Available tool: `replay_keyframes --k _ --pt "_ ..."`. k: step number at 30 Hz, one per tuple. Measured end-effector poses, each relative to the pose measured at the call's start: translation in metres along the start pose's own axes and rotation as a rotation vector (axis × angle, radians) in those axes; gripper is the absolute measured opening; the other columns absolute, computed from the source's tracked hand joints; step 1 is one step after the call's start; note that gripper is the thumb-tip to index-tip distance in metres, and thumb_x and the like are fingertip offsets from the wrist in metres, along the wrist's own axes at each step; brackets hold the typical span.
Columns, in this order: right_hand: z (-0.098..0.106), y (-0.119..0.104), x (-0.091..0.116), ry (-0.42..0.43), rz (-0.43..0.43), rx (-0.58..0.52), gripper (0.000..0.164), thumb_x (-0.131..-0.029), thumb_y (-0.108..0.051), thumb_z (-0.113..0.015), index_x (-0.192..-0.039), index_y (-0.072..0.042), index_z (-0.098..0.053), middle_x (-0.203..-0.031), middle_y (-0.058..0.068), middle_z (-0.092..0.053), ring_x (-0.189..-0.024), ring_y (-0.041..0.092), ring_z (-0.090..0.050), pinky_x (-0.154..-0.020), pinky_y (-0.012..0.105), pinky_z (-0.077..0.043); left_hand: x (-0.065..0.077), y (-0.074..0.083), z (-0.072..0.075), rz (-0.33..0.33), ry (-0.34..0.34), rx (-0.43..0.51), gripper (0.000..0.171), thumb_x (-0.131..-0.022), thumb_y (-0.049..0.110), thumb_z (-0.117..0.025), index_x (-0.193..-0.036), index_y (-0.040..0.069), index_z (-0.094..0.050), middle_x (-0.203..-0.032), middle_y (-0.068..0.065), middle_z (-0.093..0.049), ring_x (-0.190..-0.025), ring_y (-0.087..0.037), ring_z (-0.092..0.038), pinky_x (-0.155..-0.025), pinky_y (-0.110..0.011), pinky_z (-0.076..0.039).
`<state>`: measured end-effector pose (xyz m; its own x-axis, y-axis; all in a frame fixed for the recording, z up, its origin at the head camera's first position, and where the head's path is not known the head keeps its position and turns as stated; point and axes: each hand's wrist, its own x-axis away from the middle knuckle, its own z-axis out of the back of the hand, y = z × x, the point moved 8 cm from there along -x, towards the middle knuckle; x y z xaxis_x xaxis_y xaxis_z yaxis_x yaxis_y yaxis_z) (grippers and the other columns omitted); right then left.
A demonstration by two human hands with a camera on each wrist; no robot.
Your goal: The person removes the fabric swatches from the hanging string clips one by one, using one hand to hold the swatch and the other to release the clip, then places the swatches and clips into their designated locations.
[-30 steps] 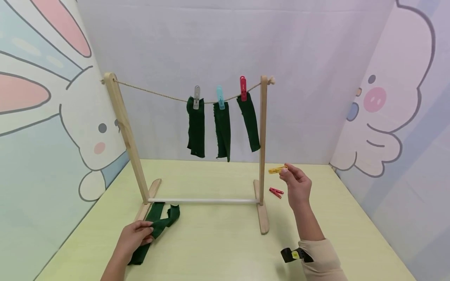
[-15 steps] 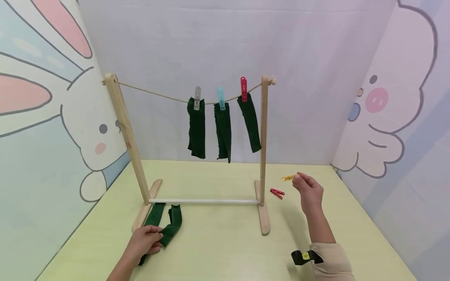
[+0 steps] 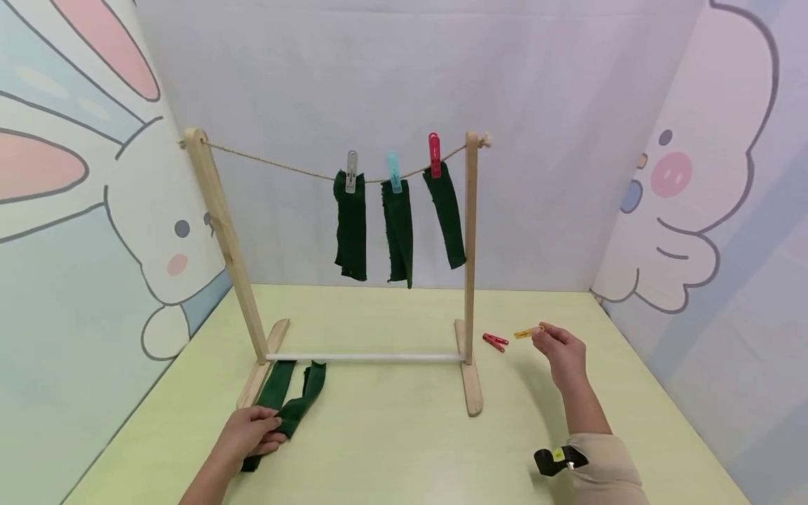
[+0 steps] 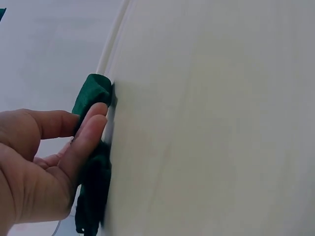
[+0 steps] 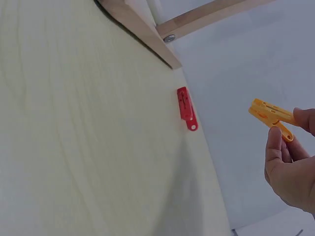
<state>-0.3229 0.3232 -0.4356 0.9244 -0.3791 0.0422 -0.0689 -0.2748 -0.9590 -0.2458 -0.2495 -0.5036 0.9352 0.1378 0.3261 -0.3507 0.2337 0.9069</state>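
My left hand (image 3: 247, 429) pinches one end of a dark green cloth strip (image 3: 304, 405) low over the table, its far end bent up near the white rod. Under that hand lies a second green cloth strip (image 3: 275, 387), partly covered by it. On the right, my right hand (image 3: 564, 354) holds a yellow clothespin (image 5: 270, 115) by its handles between thumb and fingers. Just left of it a red clothespin (image 3: 495, 341) lies on the table. Several green strips hang from the rope, held by a grey clothespin (image 3: 351, 172), a light blue clothespin (image 3: 394, 172) and another red clothespin (image 3: 435, 154).
A wooden stand with a left post (image 3: 227, 245), a right post (image 3: 470, 266) and a white rod (image 3: 366, 358) carries the sagging rope (image 3: 271, 164). Its feet rest on the pale yellow table (image 3: 391, 449). Printed panels stand at both sides, and a pale curtain (image 3: 536, 140) hangs behind.
My right hand has moved right and down with the yellow clothespin, away from the right post. My left hand has shifted slightly right, still pinching the green strip.
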Motion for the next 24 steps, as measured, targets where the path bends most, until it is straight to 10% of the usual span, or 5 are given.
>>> replay_keyframes --k 14,24 --pt "0.022 0.026 -0.013 -0.002 -0.034 0.196 0.038 -0.089 0.002 -0.058 -0.124 0.010 -0.045 -0.081 -0.005 -0.060 -0.076 0.005 -0.062 -0.080 0.024 -0.049 0.010 0.009 -0.023 -0.027 -0.186 -0.163 0.019 -0.088 0.009 -0.061 -0.098 -0.008 -0.059 -0.066 -0.010 -0.063 -0.057 -0.017 -0.062 -0.050 -0.030 -0.051" --pt "0.024 0.038 -0.019 -0.043 -0.066 0.427 0.047 -0.088 -0.003 -0.060 -0.128 0.014 -0.043 -0.094 0.003 -0.057 -0.073 0.003 -0.059 -0.072 0.023 -0.051 0.005 0.009 -0.013 0.005 -0.096 -0.166 0.011 -0.088 0.004 -0.058 -0.091 -0.007 -0.059 -0.068 -0.011 -0.063 -0.059 -0.019 -0.063 -0.052 -0.029 -0.052"
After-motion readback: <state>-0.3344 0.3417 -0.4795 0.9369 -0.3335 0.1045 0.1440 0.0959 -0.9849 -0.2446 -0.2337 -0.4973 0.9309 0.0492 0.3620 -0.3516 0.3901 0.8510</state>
